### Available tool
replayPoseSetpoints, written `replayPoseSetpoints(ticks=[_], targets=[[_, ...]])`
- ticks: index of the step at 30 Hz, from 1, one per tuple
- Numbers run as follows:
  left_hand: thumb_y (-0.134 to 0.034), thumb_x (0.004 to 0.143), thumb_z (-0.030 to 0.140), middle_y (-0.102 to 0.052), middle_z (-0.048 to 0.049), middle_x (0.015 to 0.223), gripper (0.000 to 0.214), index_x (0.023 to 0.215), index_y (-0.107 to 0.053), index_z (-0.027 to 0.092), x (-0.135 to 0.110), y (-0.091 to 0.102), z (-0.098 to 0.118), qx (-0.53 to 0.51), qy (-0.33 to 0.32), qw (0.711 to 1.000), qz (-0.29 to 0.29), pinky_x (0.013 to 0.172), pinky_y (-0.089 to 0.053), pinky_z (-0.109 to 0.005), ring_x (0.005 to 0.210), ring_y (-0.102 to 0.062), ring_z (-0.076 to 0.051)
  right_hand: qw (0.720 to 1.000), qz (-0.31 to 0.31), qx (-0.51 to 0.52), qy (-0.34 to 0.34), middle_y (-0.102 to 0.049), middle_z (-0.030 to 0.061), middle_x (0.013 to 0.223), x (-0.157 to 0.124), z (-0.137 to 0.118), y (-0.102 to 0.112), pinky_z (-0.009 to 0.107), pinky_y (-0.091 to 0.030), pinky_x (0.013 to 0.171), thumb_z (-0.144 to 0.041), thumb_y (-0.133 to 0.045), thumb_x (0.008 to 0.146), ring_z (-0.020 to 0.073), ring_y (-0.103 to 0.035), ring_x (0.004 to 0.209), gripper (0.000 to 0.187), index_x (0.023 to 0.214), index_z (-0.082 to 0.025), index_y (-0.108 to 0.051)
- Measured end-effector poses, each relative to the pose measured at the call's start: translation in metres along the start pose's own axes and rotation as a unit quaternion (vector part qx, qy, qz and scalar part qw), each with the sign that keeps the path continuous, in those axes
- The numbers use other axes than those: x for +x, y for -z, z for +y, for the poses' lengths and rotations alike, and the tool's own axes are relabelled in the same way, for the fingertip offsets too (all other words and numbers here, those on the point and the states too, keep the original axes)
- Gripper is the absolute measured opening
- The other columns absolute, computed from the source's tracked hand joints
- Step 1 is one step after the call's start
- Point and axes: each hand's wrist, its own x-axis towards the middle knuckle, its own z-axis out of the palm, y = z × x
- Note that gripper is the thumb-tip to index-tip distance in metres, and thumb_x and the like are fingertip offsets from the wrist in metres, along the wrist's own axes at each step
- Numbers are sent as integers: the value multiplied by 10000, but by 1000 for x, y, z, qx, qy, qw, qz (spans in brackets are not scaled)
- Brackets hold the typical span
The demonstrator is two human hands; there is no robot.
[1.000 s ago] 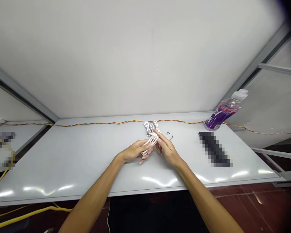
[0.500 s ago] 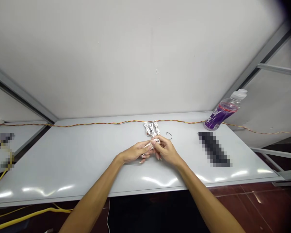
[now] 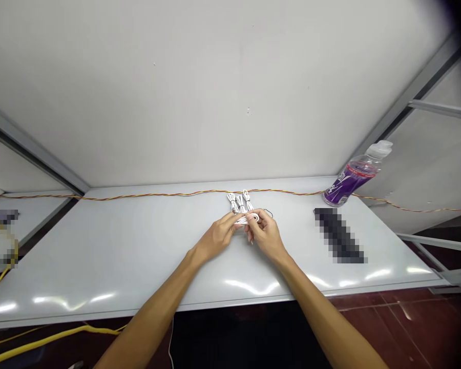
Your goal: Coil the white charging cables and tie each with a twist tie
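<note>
Between my two hands is a white cable (image 3: 241, 220) folded into a loose bundle, its rounded loop showing at the right end. My left hand (image 3: 219, 233) pinches the bundle's left end. My right hand (image 3: 267, 233) holds the loop end, thumb on top; its lower fingers curl underneath and are partly hidden. Just beyond my fingertips lie three tied bundles of white cable (image 3: 247, 200), side by side, each with a dark tie round its middle. A thin black tie (image 3: 269, 212) lies close behind my right hand, partly covered by it.
A twisted red and yellow wire (image 3: 157, 195) runs along the back of the white table (image 3: 119, 246). At the right stand a purple-labelled bottle (image 3: 348, 182) and a blurred dark object (image 3: 340, 236). A yellow cable (image 3: 54, 341) hangs below the table's front left edge.
Both hands have shifted slightly away from me, nearer the tied bundles. My left hand has turned over the cable bundle, which now lies more level. The black tie is more covered.
</note>
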Motion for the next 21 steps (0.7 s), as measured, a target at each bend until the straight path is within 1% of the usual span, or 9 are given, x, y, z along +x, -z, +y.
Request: replayPoseSetpoints(ticks=[3, 5, 7, 9, 10, 13, 15, 19, 21], targets=[[-325, 1012, 259, -604, -81, 974, 362, 1282, -562, 208, -1, 1, -1, 51, -12, 999, 10, 756, -475, -310, 828, -579, -182, 1000, -25, -2, -13, -617, -2, 674, -1, -5, 3, 271, -434, 409, -558, -541, 884, 145, -530, 468, 352, 1002, -228, -579], [-316, 1014, 263, -596, -75, 951, 356, 1250, -576, 207, -1, 2, -2, 58, -3, 998, 19, 738, -465, -307, 805, -567, -181, 999, -22, -40, -12, -641, 15, 728, 1, -9, 15, 273, -434, 437, -563, -496, 903, 151, -545, 511, 397, 1092, -224, -583], [-316, 1015, 279, -597, -72, 952, 353, 1233, -584, 212, 0, 3, -3, 38, 21, 998, 39, 749, -457, -308, 813, -565, -183, 990, 45, -132, 11, -644, 16, 742, 6, -11, 35, 282, -440, 513, -537, -458, 925, 151, -549, 548, 406, 1145, -220, -585], [-331, 1011, 306, -605, -72, 964, 349, 1213, -599, 210, 1, 4, -4, -1, 48, 996, 70, 779, -449, -311, 842, -565, -190, 952, 126, -280, 27, -647, 16, 771, 14, -10, 56, 301, -438, 633, -462, -467, 934, 162, -575, 641, 322, 1092, -228, -623], [-344, 1007, 324, -610, -74, 973, 349, 1203, -608, 205, 2, 5, -4, -25, 60, 994, 88, 796, -444, -311, 863, -565, -195, 926, 129, -355, 10, -655, 16, 793, 18, -9, 66, 308, -419, 647, -435, -492, 923, 167, -576, 657, 287, 1071, -238, -637], [-394, 987, 395, -613, -67, 910, 373, 1189, -626, 184, 3, 6, -4, -99, 104, 982, 124, 774, -438, -291, 867, -554, -202, 865, 92, -492, -30, -667, 45, 887, 28, -2, 82, 307, -371, 639, -381, -551, 891, 192, -589, 732, 248, 1060, -233, -656], [-433, 965, 442, -585, -42, 791, 402, 1189, -630, 172, 4, 6, -4, -147, 140, 970, 132, 689, -424, -265, 774, -531, -187, 847, 73, -525, -41, -662, 62, 911, 32, 3, 84, 303, -353, 624, -344, -553, 893, 195, -590, 743, 191, 979, -219, -668], [-505, 918, 489, -483, 11, 624, 436, 1169, -637, 158, 3, 5, -5, -227, 184, 947, 135, 570, -365, -238, 607, -433, -150, 846, 63, -528, -41, -663, 67, 944, 32, 7, 79, 300, -365, 627, -288, -526, 907, 190, -599, 749, 148, 870, -206, -643], [-531, 899, 492, -455, 21, 595, 439, 1154, -641, 152, 4, 4, -4, -253, 195, 938, 135, 554, -355, -235, 584, -412, -144, 871, 55, -488, -28, -679, 49, 924, 29, 5, 75, 302, -396, 648, -295, -509, 918, 179, -604, 729, 142, 904, -213, -624]])
